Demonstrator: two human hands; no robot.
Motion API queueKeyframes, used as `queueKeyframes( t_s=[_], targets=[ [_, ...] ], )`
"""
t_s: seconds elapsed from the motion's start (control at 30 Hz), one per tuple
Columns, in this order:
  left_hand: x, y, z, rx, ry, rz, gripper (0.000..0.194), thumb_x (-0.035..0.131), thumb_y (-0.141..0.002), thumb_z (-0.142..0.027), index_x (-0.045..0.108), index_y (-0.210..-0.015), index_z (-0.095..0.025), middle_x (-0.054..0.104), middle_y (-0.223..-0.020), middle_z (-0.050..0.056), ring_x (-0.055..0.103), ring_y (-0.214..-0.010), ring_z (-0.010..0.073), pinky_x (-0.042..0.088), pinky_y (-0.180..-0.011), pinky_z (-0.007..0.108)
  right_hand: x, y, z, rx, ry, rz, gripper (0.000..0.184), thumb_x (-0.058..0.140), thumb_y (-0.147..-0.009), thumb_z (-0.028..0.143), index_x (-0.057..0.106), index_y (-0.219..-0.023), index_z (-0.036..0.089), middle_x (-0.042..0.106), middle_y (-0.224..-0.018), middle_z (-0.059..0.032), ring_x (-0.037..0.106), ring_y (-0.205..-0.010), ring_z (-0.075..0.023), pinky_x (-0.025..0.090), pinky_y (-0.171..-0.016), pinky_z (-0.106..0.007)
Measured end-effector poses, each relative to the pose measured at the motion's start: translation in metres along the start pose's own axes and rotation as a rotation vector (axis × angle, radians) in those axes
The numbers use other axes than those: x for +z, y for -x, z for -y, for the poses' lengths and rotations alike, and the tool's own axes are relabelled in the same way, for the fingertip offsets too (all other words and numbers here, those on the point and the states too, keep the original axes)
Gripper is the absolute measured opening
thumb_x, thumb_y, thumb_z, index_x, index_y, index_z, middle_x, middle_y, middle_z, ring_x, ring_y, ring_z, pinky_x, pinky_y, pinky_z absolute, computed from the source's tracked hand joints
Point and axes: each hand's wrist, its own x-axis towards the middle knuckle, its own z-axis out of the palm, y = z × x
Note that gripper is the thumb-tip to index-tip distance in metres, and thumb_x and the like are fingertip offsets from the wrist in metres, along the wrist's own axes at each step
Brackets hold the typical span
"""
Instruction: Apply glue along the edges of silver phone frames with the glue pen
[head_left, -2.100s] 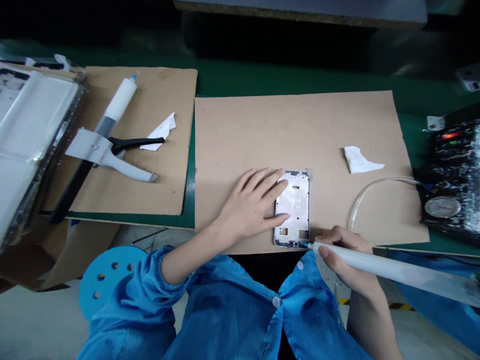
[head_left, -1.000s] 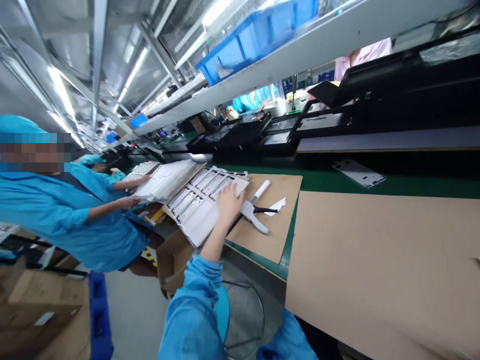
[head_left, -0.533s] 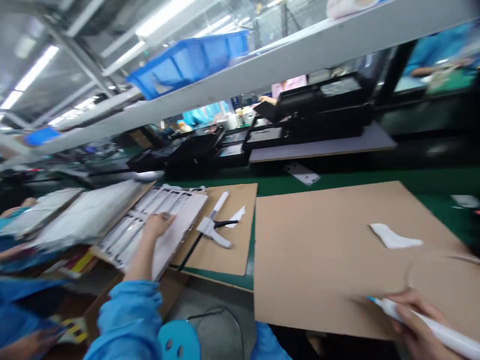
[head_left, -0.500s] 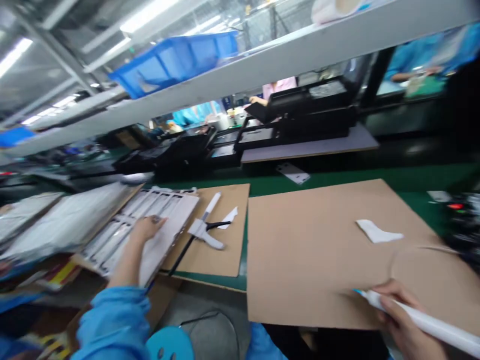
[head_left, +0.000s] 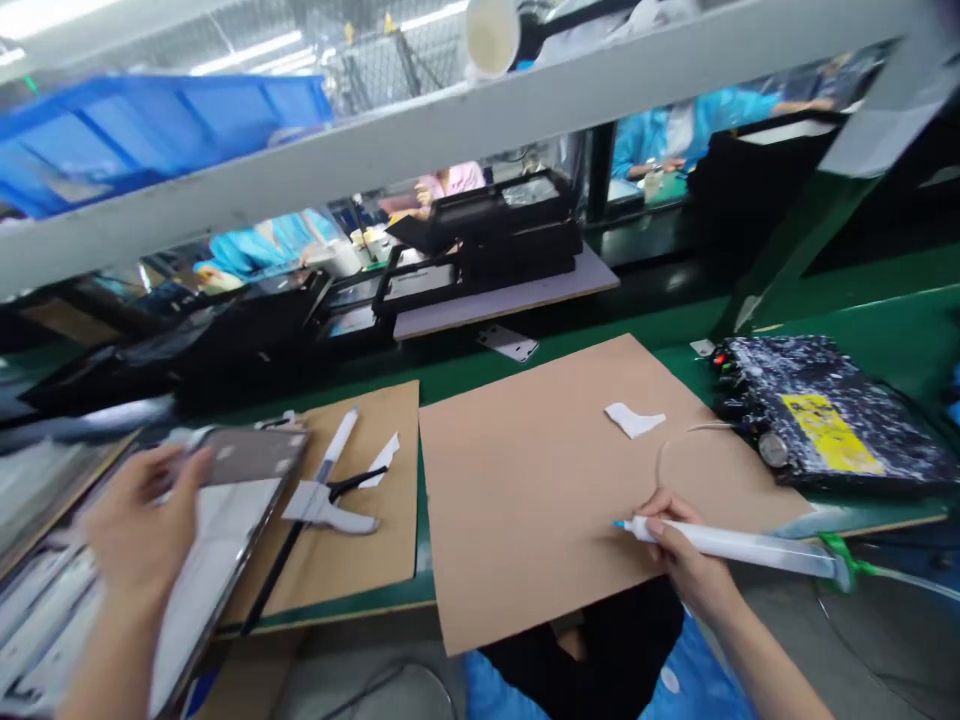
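Note:
My right hand (head_left: 686, 550) is wrapped round a white glue dispensing syringe (head_left: 739, 543). Its blue tip points left, just above the brown cardboard sheet (head_left: 517, 500), and a green fitting with a clear hose closes its rear end. At the left, my blurred left hand (head_left: 146, 520) has thumb and fingers closed on the near end of a thin grey flat panel (head_left: 251, 455). That panel is over a white tray (head_left: 217, 540) with rows of white, dark-edged parts. A torn white paper scrap (head_left: 634, 420) lies on the cardboard, beyond the syringe tip.
A smaller cardboard (head_left: 382, 550) carries a white-handled tool with a black rod (head_left: 330, 505) and a paper scrap. A speckled black control box (head_left: 832, 400) with a yellow label stands right, its hose crossing the cardboard. A shelf (head_left: 420, 140) with a blue bin (head_left: 165, 135) spans above.
The view has swung to the right, bringing the control box and syringe rear into sight. My left hand has gone from resting on the tray to gripping the grey panel. The right hand keeps the syringe.

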Motion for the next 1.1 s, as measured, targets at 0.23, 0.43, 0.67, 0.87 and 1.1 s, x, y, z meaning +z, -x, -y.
queueKeyframes(
  t_s=[0.23,0.43,0.67,0.87,1.1],
  targets=[
    [0.102,0.097,-0.167,0.392,0.458,0.234,0.031,0.055,-0.122,-0.039,0.081,-0.117,-0.023,0.086,-0.104,0.004,0.085,-0.093,0.0175,0.071,-0.083,0.028,-0.005,0.019,0.006,-0.017,-0.063,-0.115,0.032,0.092,-0.089,0.050,0.076,-0.093,0.023,0.068,-0.074,-0.0023,0.052,-0.057,-0.0148,0.039,-0.051,-0.022],
    [0.153,0.081,-0.238,0.195,0.653,0.493,0.042,0.047,-0.125,-0.046,0.081,-0.140,-0.026,0.085,-0.116,0.006,0.083,-0.101,0.0198,0.068,-0.090,0.031,-0.014,0.013,0.019,-0.138,-0.031,-0.085,0.026,0.089,-0.091,0.046,0.075,-0.095,0.025,0.067,-0.073,-0.0006,0.052,-0.052,-0.0132,0.041,-0.052,-0.024],
    [0.190,0.105,-0.239,0.249,0.518,0.724,0.046,0.058,-0.120,-0.051,0.070,-0.157,-0.025,0.077,-0.139,0.012,0.076,-0.124,0.0281,0.062,-0.109,0.046,-0.005,0.009,0.032,-0.158,0.030,-0.094,0.035,0.092,-0.087,0.051,0.072,-0.092,0.023,0.067,-0.071,-0.0009,0.053,-0.050,-0.0140,0.042,-0.050,-0.026],
    [0.178,0.146,-0.218,0.335,0.453,0.707,0.070,0.083,-0.102,-0.065,0.068,-0.154,-0.022,0.060,-0.169,0.013,0.054,-0.157,0.0336,0.047,-0.130,0.052,0.021,-0.001,0.031,-0.049,0.267,0.018,0.032,0.091,-0.095,0.050,0.074,-0.102,0.024,0.071,-0.075,-0.0016,0.065,-0.063,-0.0188,0.052,-0.059,-0.028],
    [0.184,0.155,-0.224,0.349,0.420,0.647,0.072,0.078,-0.102,-0.072,0.068,-0.149,-0.019,0.062,-0.167,0.015,0.055,-0.157,0.0343,0.047,-0.129,0.053,0.039,-0.021,0.033,-0.111,0.486,0.073,0.033,0.088,-0.096,0.052,0.073,-0.096,0.023,0.076,-0.081,-0.0047,0.070,-0.071,-0.0216,0.058,-0.065,-0.031]
  ],
)
